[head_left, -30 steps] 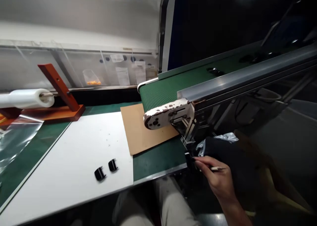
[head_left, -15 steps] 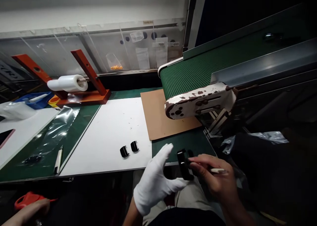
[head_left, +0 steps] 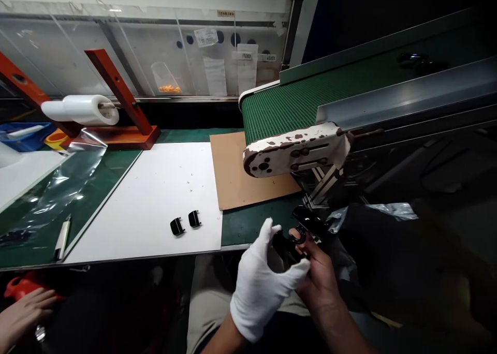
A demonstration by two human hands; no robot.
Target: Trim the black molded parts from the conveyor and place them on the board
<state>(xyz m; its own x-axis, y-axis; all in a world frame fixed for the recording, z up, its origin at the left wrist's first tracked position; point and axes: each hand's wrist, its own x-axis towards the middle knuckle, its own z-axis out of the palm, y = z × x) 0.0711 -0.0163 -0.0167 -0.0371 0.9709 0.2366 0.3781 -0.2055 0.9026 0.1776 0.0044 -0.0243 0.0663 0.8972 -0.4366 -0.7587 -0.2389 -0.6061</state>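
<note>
My left hand (head_left: 260, 281), in a white glove, has its thumb and fingers closed around the near end of a glossy black plastic part (head_left: 285, 246). My right hand (head_left: 320, 274) is bare and grips the same dark area from the right, its fingertips among the black pieces. A shiny curved black section (head_left: 308, 219) sticks up beyond the right fingers; whether it is one piece with the rest I cannot tell. Both hands are in front of the table's near edge, above my lap. Two small black clips (head_left: 177, 226) lie on the white sheet (head_left: 143, 204), to the left.
A green conveyor belt (head_left: 279, 113) rises to the right, its end over brown cardboard (head_left: 233, 183). At the left stand a film roll (head_left: 91, 109) on an orange stand (head_left: 120, 90) and a white-handled cutter (head_left: 62, 238). Another person's hand (head_left: 27, 312) is at lower left, by a red object (head_left: 25, 285).
The black part has turned and risen between my hands, which now meet. The pale-handled tool seen in my right hand no longer shows. The view has shifted right.
</note>
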